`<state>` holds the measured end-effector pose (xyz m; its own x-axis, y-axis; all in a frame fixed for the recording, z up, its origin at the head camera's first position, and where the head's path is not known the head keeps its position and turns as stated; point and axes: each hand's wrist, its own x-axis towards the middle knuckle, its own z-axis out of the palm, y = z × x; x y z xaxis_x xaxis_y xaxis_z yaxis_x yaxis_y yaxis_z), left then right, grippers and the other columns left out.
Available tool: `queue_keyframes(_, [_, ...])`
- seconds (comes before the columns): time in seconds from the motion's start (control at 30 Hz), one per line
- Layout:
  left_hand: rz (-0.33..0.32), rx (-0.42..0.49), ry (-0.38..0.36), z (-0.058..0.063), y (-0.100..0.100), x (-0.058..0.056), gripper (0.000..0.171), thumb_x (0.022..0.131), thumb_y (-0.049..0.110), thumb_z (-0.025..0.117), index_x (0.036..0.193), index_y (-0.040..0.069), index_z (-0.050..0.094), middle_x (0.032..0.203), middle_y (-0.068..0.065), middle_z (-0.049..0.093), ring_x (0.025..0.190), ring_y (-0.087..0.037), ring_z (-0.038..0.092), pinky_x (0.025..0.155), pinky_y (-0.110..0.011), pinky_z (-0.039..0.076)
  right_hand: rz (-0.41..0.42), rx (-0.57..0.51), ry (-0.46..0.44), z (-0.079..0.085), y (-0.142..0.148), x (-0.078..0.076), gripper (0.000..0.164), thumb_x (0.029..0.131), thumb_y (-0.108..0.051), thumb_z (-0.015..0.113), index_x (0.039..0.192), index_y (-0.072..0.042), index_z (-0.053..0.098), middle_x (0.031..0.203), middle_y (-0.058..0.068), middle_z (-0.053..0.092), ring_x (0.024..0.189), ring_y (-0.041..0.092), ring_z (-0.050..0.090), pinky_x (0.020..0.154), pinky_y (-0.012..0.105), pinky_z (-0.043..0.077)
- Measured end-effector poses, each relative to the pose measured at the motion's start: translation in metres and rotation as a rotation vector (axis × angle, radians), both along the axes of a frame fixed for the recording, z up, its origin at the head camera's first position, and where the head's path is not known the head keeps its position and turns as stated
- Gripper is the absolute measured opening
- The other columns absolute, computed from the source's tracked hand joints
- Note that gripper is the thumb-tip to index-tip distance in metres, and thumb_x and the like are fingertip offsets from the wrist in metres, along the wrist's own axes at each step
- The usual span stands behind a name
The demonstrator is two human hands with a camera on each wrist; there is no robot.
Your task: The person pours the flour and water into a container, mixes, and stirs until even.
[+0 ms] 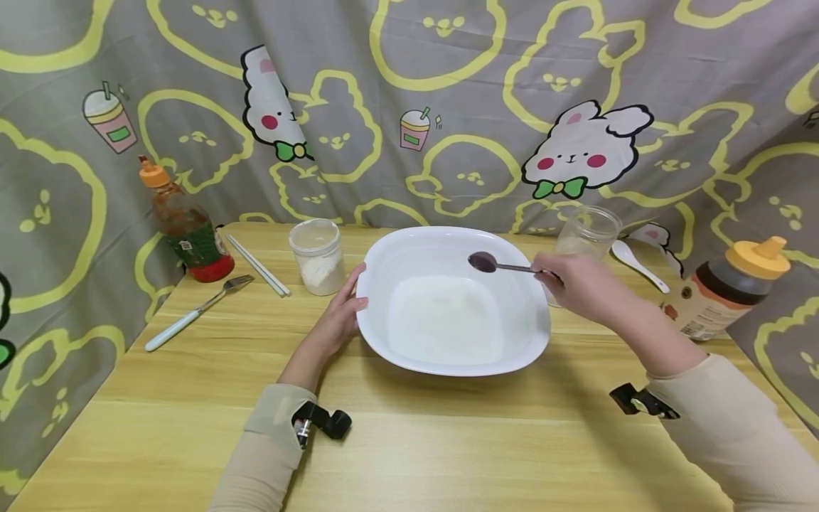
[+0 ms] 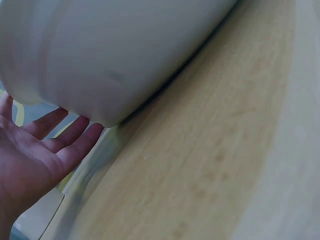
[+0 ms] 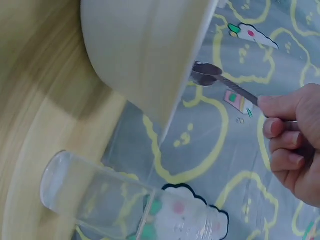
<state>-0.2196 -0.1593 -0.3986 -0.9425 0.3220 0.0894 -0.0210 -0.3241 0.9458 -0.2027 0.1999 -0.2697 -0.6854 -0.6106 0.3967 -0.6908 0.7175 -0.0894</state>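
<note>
A large white basin (image 1: 537, 334) stands on the wooden table, with an off-white patch on its bottom that I cannot identify. My left hand (image 1: 338, 316) holds its left rim, the thumb tip over the edge; in the left wrist view several fingertips (image 2: 95, 131) touch the outer wall. My right hand (image 1: 576, 283) pinches the handle of a dark spoon (image 1: 483, 262). The spoon's bowl hangs above the right rear part of the basin, apart from it. Behind the right hand stands a clear jar (image 1: 591, 226), partly hidden.
Left of the basin are a jar of white powder (image 1: 320, 259), chopsticks (image 1: 257, 264), a fork (image 1: 192, 316) and a red sauce bottle (image 1: 192, 227). On the right lie a white spoon (image 1: 643, 267) and a yellow-capped bottle (image 1: 729, 291). A patterned curtain (image 1: 358, 163) hangs behind the table.
</note>
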Motion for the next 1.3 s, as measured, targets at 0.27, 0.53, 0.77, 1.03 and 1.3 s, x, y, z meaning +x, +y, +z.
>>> queue_keyframes(0.27, [0.001,-0.010,-0.009,0.001,-0.001,0.001,0.066,0.081,0.011,0.044,0.139,0.024,0.016,0.133,-0.016,0.026,0.094,-0.020,0.050,0.071,-0.035,0.046,0.020,-0.318,0.162,0.000,0.028,0.015,0.026,0.063,0.015,0.065,0.080,-0.005,0.062,0.059,-0.005,0.046,0.047,0.004,0.031,0.040,0.016,0.026])
queue_keyframes(0.53, [0.012,-0.019,-0.020,0.003,0.000,0.001,0.067,0.080,0.012,0.045,0.139,0.025,0.017,0.135,-0.015,0.025,0.101,-0.032,0.044,0.071,-0.036,0.046,-0.049,-0.785,-0.114,-0.018,0.073,0.039,0.017,0.070,0.019,0.055,0.084,0.010,0.059,0.055,0.002,0.050,0.043,0.006,0.036,0.034,0.023,0.026])
queue_keyframes(0.77, [0.007,-0.015,-0.021,0.002,0.000,0.001,0.067,0.079,0.013,0.046,0.139,0.024,0.016,0.136,-0.013,0.023,0.108,-0.042,0.034,0.072,-0.037,0.046,0.152,-1.210,-0.508,-0.097,0.147,0.025,0.020,0.079,0.015,0.046,0.099,0.017,0.051,0.062,0.009,0.052,0.044,0.015,0.035,0.034,0.026,0.020])
queue_keyframes(1.03, [0.001,-0.010,-0.014,0.000,0.001,0.000,0.066,0.080,0.012,0.044,0.139,0.024,0.015,0.138,-0.011,0.020,0.103,-0.032,0.042,0.072,-0.037,0.046,0.162,-1.378,-0.712,-0.127,0.157,0.036,0.025,0.084,0.013,0.039,0.098,0.006,0.058,0.060,0.007,0.052,0.043,0.013,0.033,0.036,0.026,0.014])
queue_keyframes(1.3, [0.005,-0.020,-0.007,0.001,0.001,0.001,0.066,0.080,0.013,0.044,0.139,0.024,0.015,0.138,-0.010,0.020,0.103,-0.035,0.042,0.072,-0.036,0.046,-0.033,-1.275,-0.826,-0.134,0.151,0.048,0.027,0.086,0.008,0.039,0.090,-0.006,0.062,0.058,0.001,0.050,0.043,0.005,0.036,0.038,0.030,0.011])
